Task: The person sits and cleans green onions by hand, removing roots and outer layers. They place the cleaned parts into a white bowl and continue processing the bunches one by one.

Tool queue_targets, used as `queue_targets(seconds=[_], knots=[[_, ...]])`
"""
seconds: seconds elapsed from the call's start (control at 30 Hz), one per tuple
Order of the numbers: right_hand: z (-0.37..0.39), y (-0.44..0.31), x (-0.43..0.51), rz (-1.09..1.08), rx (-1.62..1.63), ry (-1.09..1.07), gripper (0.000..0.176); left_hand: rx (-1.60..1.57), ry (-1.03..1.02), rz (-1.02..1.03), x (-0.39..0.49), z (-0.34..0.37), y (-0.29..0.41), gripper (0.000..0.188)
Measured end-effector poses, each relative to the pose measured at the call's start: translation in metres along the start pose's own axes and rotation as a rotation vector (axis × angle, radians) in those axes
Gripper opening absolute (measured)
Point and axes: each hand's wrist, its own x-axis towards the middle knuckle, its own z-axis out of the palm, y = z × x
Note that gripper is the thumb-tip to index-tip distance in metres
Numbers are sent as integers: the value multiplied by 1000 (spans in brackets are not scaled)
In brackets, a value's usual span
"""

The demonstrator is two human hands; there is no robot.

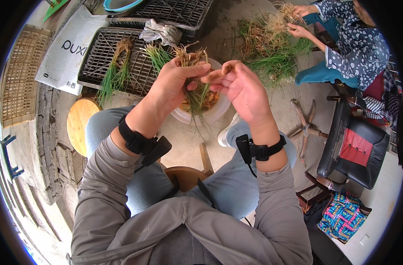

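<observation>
My left hand point(175, 76) grips a small bunch of scallion-like plants point(195, 99), pale roots upward and thin green leaves hanging down. Close to its right side is my right hand point(241, 84), fingers partly bent and apart, brown dirt on the fingertips. I see nothing held in it; whether a fingertip touches a stalk cannot be told. Below both hands, a pale plastic basin point(224, 107) contains brownish-orange peelings, partly hidden by the bunch. More green stalks point(156, 56) lie just beyond my left hand, on the edge of a black plastic crate point(88, 71).
Rooted bunches point(116, 68) and a crumpled cloth point(161, 32) rest on the crates. At right, a co-worker's hands point(301, 30) hold roots over a heap of plants point(271, 56). A round wooden stool point(82, 124) stands left; a black-and-red chair point(354, 149) is at right.
</observation>
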Motion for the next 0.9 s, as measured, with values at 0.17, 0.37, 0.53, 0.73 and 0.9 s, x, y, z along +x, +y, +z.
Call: queue_targets(seconds=[0.17,0.37,0.53,0.73,0.9], knots=[[-9,-10,-1,69,172,-21,39,-5,68,-25,-2,0,7,20],[-16,-24,-8,133,230,-38,42,-26,85,4,4,-17,15,13],[-19,-32,-13,133,187,11,44,-8,131,50,4,-29,24,12],[-30,-49,-22,163,136,-114,55,-36,246,104,3,-37,32,14],[-37,-60,-29,-70,-108,-108,67,1,172,72,-1,-46,33,15]])
